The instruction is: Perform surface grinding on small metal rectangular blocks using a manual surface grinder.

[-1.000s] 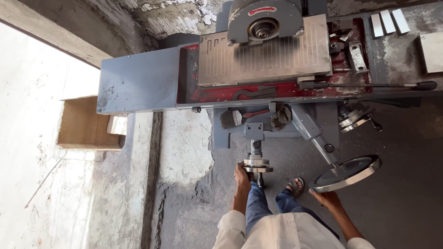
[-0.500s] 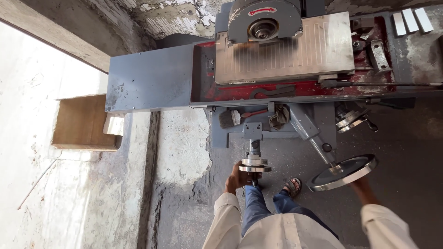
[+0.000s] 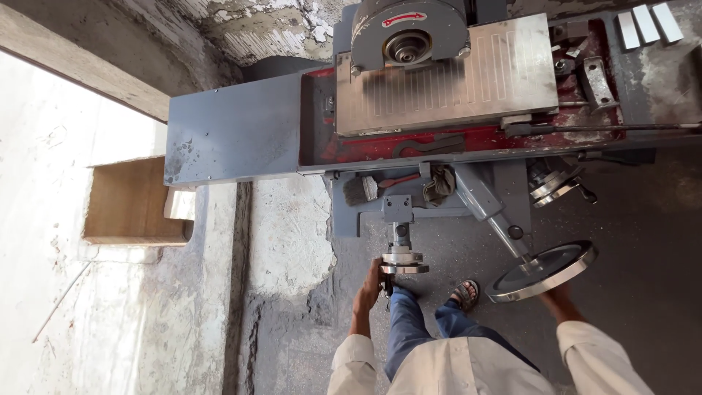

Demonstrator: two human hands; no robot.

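Handwheels are the business here: the small silver metal handwheel (image 3: 401,262) juts from the front of the grey surface grinding machine (image 3: 234,135), low and centre, and the left hand (image 3: 371,284) is closed around its left rim, fingers wrapped on. Over to the right, the large dark steel handwheel (image 3: 542,271) hangs tilted on its slanted grey shaft, and the right hand (image 3: 557,296) sits under its lower edge, mostly hidden by the rim (so whether that grip is shut on it or only touching, I cannot tell). Up top, the ribbed silver rectangular magnetic chuck (image 3: 446,80) lies in the red tray, with the round grey wheel guard (image 3: 408,33) over its upper left part. A sandalled foot (image 3: 464,294) stands on the dark floor between the two wheels. By my reading, this is the table-feeding step, both hands at the controls. The next move calls for a steady, even turn, with eyes kept on the chuck and guard.
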